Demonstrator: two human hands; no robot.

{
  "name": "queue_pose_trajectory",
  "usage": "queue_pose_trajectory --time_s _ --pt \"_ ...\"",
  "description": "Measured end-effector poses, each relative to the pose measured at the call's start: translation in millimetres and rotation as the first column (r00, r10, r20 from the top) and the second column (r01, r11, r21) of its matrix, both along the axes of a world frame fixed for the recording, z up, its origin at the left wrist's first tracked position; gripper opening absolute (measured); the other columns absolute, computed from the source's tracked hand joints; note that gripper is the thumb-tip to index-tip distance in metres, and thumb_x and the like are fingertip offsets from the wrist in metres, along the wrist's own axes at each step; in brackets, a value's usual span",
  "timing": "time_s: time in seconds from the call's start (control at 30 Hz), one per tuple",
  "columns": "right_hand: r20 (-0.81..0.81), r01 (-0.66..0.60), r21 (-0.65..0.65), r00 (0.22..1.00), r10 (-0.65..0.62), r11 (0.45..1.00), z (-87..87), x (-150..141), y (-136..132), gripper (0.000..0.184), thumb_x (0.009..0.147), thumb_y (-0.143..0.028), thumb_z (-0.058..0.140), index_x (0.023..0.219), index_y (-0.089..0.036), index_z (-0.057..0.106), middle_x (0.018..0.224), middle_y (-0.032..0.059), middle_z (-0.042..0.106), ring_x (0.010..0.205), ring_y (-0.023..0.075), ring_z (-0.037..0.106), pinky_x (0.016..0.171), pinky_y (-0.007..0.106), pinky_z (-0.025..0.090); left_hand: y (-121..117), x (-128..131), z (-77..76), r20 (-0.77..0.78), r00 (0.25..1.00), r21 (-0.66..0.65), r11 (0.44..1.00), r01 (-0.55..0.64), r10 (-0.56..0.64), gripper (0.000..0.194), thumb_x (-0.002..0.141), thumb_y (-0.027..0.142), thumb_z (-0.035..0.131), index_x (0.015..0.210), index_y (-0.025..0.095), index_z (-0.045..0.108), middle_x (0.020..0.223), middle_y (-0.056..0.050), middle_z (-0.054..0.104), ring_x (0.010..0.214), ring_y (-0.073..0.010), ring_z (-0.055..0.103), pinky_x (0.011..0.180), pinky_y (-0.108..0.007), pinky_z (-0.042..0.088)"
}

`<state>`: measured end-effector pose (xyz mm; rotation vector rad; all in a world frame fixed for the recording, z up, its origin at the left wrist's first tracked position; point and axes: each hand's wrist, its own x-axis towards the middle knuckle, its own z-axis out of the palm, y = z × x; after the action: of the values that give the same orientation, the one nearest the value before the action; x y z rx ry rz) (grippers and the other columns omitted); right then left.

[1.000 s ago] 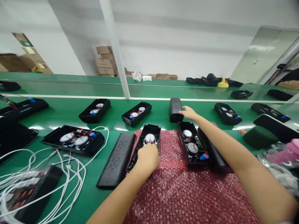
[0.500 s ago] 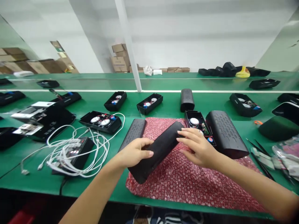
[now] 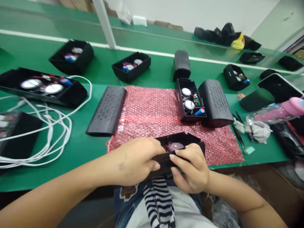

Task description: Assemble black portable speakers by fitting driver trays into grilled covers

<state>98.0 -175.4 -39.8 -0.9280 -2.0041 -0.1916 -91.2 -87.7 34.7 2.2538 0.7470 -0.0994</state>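
Both my hands hold one black speaker shell (image 3: pixel 180 144) at the near edge of the table, over my lap. Its open side faces up and shows a round driver and red wires. My left hand (image 3: pixel 136 160) wraps its left end with fingers curled. My right hand (image 3: pixel 191 167) grips its front and underside. Behind it lies a red bubble-wrap mat (image 3: pixel 152 110). On the mat's far right sits another open speaker shell (image 3: pixel 190 101) with two drivers and a blue battery, beside a black grille cover (image 3: pixel 215 98). A second grille cover (image 3: pixel 108 110) lies at the mat's left edge.
Several open speaker shells (image 3: pixel 131 66) and a closed speaker (image 3: pixel 181 65) stand on the green belt (image 3: pixel 152 68) farther back. White cables (image 3: pixel 49 129) loop over black boxes at the left. Tweezers (image 3: pixel 237 125), a pink bottle (image 3: pixel 285 109) and small parts lie at the right.
The shell that both hands held over the mat has been turned open side up and pulled back to the table's near edge. My head has tilted down.
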Motion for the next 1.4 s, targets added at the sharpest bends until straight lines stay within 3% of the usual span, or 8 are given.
queue_pose_trajectory --time_s 0.23,0.4,0.5,0.57,0.77,1.03,1.17,1.4 --pt "-0.009 0.055 -0.038 0.998 -0.056 0.998 -3.2 -6 -2 0.012 0.074 -0.011 0.061 0.085 -0.01 0.066 0.076 0.0043 0.061 0.07 0.0157 0.055 0.077 0.039 0.049 -10 -8 -19.1 0.089 0.996 0.288 0.956 -0.049 0.025 0.022 0.074 0.006 0.06 0.085 0.024 0.068 0.081 0.004 0.07 0.07 -0.0162 0.064 0.062 -0.027 0.046" --pt "0.03 0.003 -0.076 1.0 0.0 0.997 4.7 -1 7 0.009 0.078 -0.005 0.06 0.08 -0.011 0.067 0.071 0.002 0.062 0.067 0.0126 0.056 0.084 0.038 0.052 -37 -9 -26.3 0.312 0.943 0.64 0.707 -0.301 0.118 0.021 0.085 0.011 0.051 0.096 0.018 0.067 0.085 -0.002 0.07 0.073 -0.0216 0.063 0.08 -0.04 0.045" --pt "0.047 0.008 -0.01 0.999 -0.007 1.0 3.4 0 11 0.009 0.08 -0.006 0.061 0.077 -0.011 0.067 0.07 0.0015 0.061 0.067 0.0117 0.056 0.082 0.036 0.054 -56 -3 -39.1 0.482 0.854 0.662 0.557 -0.5 0.194 0.017 0.084 0.006 0.056 0.092 0.016 0.068 0.09 -0.005 0.07 0.081 -0.0216 0.062 0.091 -0.043 0.042" --pt "0.06 0.001 0.057 0.998 -0.004 0.998 -0.9 1 13 0.009 0.079 -0.007 0.062 0.076 -0.011 0.068 0.071 0.0009 0.06 0.067 0.0108 0.057 0.079 0.033 0.055 -65 0 -49.8 0.569 0.802 0.635 0.521 -0.57 0.184 0.013 0.08 0.004 0.063 0.087 0.014 0.068 0.088 -0.007 0.069 0.083 -0.0216 0.062 0.093 -0.044 0.043" --pt "0.091 -0.054 0.18 0.995 0.038 0.982 -9.2 8 15 0.018 0.078 -0.007 0.063 0.064 -0.017 0.068 0.075 -0.0008 0.057 0.066 0.0085 0.056 0.076 0.03 0.057 -73 -5 -63.9 0.592 0.796 0.607 0.581 -0.542 0.123 0.009 0.078 0.009 0.073 0.086 0.009 0.07 0.089 -0.009 0.069 0.084 -0.0194 0.061 0.085 -0.034 0.048" --pt "0.054 -0.093 0.143 0.995 0.086 0.985 -10.9 7 16 0.022 0.076 -0.005 0.064 0.058 -0.017 0.066 0.074 -0.0026 0.057 0.068 0.008 0.055 0.08 0.03 0.056 -72 -13 -67.1 0.649 0.757 0.517 0.684 -0.515 0.079 0.013 0.082 -0.002 0.061 0.089 0.005 0.07 0.098 -0.01 0.066 0.093 -0.0209 0.06 0.084 -0.036 0.05" --pt "0.037 -0.112 0.155 0.994 0.108 0.982 -12.9 7 17 0.021 0.074 -0.005 0.063 0.056 -0.017 0.062 0.073 -0.0021 0.058 0.067 0.0094 0.054 0.077 0.032 0.054 -69 -18 -69.8 0.622 0.783 0.583 0.676 -0.452 -0.012 0.011 0.079 -0.003 0.063 0.088 0.003 0.068 0.103 -0.013 0.063 0.094 -0.0244 0.059 0.077 -0.037 0.053" --pt "0.047 -0.113 -0.213 0.991 0.125 0.97 12.1 4 13 0.005 0.08 -0.012 0.06 0.078 -0.012 0.064 0.069 0.0031 0.061 0.063 0.0143 0.052 0.057 0.033 0.042 -67 -16 -64.2 0.568 0.823 0.638 0.636 -0.434 -0.007 0.01 0.082 0.002 0.059 0.082 0.008 0.067 0.096 -0.011 0.065 0.086 -0.0215 0.058 0.07 -0.033 0.054"
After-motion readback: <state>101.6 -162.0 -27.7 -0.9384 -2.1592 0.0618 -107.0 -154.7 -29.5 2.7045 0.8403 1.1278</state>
